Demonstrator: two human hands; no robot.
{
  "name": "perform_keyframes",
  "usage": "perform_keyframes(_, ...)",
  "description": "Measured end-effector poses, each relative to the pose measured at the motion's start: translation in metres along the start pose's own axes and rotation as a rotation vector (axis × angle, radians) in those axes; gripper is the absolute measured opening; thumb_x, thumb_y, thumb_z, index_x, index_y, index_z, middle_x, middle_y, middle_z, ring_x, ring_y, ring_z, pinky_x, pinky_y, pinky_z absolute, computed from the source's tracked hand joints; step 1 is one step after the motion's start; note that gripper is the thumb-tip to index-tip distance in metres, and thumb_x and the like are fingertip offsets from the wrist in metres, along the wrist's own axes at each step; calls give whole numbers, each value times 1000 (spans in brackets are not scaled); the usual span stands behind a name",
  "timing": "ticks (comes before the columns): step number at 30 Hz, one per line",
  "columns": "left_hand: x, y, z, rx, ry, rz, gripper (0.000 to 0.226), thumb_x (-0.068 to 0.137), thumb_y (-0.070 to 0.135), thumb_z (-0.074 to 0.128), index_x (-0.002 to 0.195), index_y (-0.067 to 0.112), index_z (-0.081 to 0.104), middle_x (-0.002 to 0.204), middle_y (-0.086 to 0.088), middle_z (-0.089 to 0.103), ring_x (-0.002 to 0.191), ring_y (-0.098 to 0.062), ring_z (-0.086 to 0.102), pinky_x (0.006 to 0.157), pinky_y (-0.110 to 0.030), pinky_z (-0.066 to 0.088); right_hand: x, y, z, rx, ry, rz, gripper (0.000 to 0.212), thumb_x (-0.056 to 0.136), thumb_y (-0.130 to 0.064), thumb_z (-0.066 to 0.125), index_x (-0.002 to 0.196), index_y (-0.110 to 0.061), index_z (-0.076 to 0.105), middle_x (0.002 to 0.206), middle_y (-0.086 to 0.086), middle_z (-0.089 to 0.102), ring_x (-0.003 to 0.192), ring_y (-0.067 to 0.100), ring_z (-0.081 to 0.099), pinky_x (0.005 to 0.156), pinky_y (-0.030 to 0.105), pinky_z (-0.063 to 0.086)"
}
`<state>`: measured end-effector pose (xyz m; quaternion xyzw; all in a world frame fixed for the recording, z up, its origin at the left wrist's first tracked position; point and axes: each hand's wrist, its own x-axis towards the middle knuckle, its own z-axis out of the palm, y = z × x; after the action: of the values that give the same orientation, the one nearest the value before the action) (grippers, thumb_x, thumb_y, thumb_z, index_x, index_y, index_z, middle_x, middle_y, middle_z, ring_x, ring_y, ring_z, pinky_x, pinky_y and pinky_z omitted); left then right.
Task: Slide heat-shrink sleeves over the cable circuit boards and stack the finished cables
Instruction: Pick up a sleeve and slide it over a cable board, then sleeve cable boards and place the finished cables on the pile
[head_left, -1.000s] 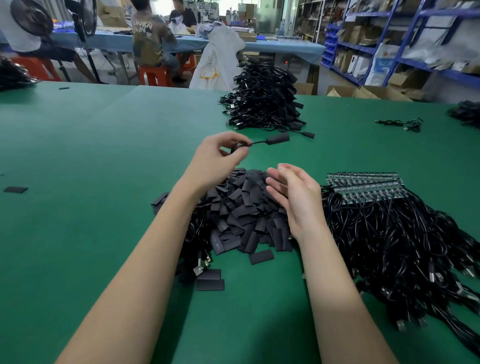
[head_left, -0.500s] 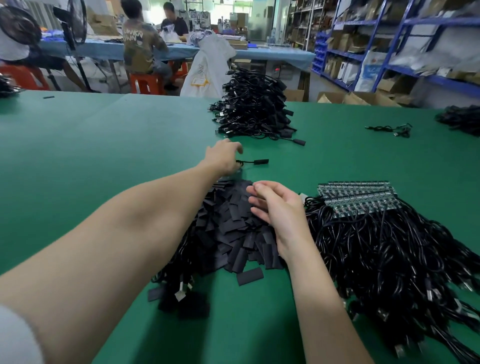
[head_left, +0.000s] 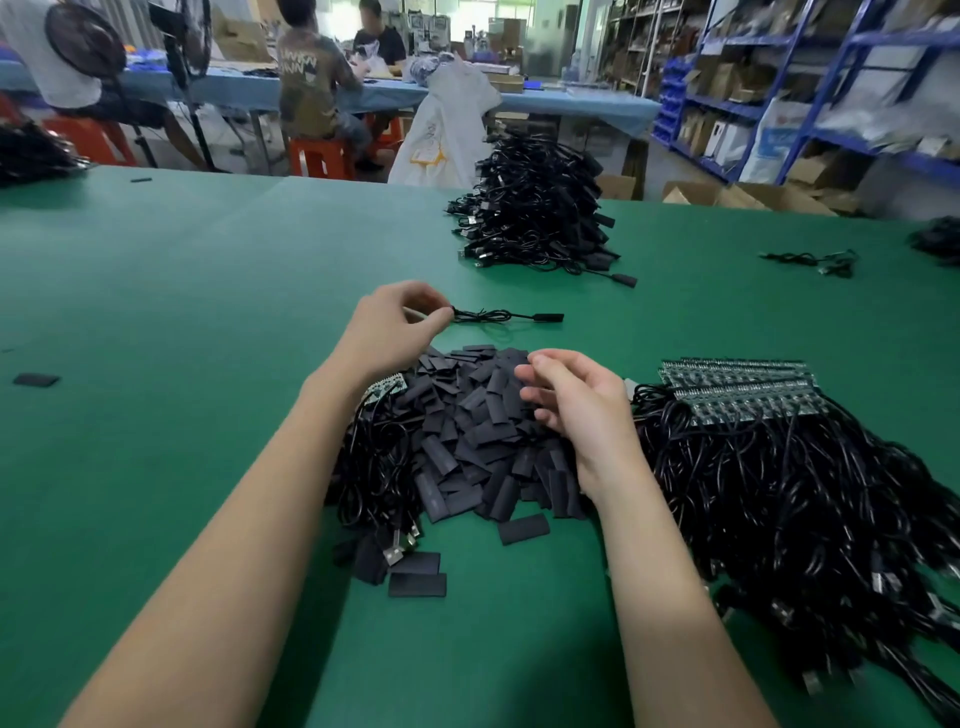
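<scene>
Two hands (head_left: 395, 325) (head_left: 576, 400) are showing, one sleeved cable (head_left: 506, 315) is lying alone, and three cable heaps (head_left: 535, 208) (head_left: 810, 499) (head_left: 374, 467) plus one sleeve pile (head_left: 483, 431) are sitting.

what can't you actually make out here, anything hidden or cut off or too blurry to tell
All in the head view:
- Right hand: whether the curled fingers hold a sleeve; they hide it.
- Sleeve pile: its lower layers and the cables under its left side.
- Unsleeved cable bundle: cut off by the right and bottom edges.
- Left hand: the end of the sleeved cable it pinches, covered by the fingertips.
- Shelves: contents blurred.
</scene>
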<state>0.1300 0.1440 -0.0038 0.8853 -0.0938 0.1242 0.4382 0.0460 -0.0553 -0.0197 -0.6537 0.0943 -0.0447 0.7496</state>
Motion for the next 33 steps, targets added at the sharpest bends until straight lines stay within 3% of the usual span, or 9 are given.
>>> perform_keyframes(8, -33, -18, -4, -70, 54, -130, 11, 94, 33, 66, 90, 26, 74, 86, 14, 73, 79, 4, 67, 66, -11, 44, -14, -3, 19, -368, -314, -114, 8, 97, -25, 66, 99, -22, 73, 88, -6, 78, 55, 9, 58, 51, 13, 43)
perform_keyframes(12, -30, -20, -2, -118, 63, -146, 10, 93, 31, 67, 87, 25, 73, 86, 8, 76, 85, -10, 72, 80, -25, 53, -21, 5, 40, -601, -484, -220, 12, 90, -30, 72, 102, -33, 74, 97, -11, 76, 64, 3, 66, 77, 23, 55)
perform_keyframes(15, -30, -19, -2, -116, 60, -137, 11, 93, 30, 66, 84, 27, 72, 87, 9, 75, 87, -11, 72, 82, -26, 53, -28, 16, 57, -829, -505, -312, 27, 84, -47, 74, 111, -41, 70, 105, -19, 72, 95, -1, 65, 92, 26, 50)
perform_keyframes(17, -30, -19, -4, -140, 55, -140, 11, 93, 30, 66, 87, 26, 73, 90, 7, 76, 89, -13, 73, 85, -29, 54, -31, 23, 64, -918, -492, -337, 33, 82, -50, 74, 113, -43, 68, 112, -18, 70, 86, 4, 62, 94, 31, 51)
perform_keyframes(21, -30, -19, -7, -179, 71, -166, 10, 93, 28, 66, 87, 25, 73, 89, 7, 75, 84, -7, 71, 81, -26, 53, -33, 22, 64, -752, -455, -382, 20, 82, -19, 75, 97, -32, 73, 91, -17, 71, 54, -4, 51, 71, 15, 46)
perform_keyframes(23, -31, -21, -6, -155, 99, -175, 10, 94, 29, 66, 86, 26, 72, 85, 11, 73, 71, 8, 63, 72, -16, 47, -31, 17, 59, -620, -422, -358, 22, 83, -4, 71, 92, -25, 70, 82, -16, 67, 54, -5, 55, 65, 9, 43)
perform_keyframes(25, -31, -22, -6, -140, 140, -193, 9, 94, 31, 65, 91, 27, 72, 85, 15, 71, 70, 12, 60, 67, -12, 44, -29, 10, 51, -447, -434, -221, 25, 87, 4, 66, 96, -20, 64, 86, -8, 64, 53, 2, 59, 58, 18, 50)
perform_keyframes(29, -30, -22, -8, -184, 77, -250, 11, 96, 35, 64, 101, 25, 68, 96, 10, 68, 85, -3, 63, 74, -24, 47, -23, -1, 28, -261, -532, -42, 28, 91, 12, 58, 103, -14, 61, 88, 5, 60, 61, 14, 66, 57, 21, 54)
perform_keyframes(33, -32, -19, -6, -155, -50, -293, 16, 97, 43, 61, 101, 29, 66, 92, 12, 69, 72, -6, 58, 70, -26, 43, -19, -6, 13, -213, -622, -36, 34, 87, 17, 52, 84, -15, 61, 85, 5, 55, 69, 20, 69, 60, 22, 55)
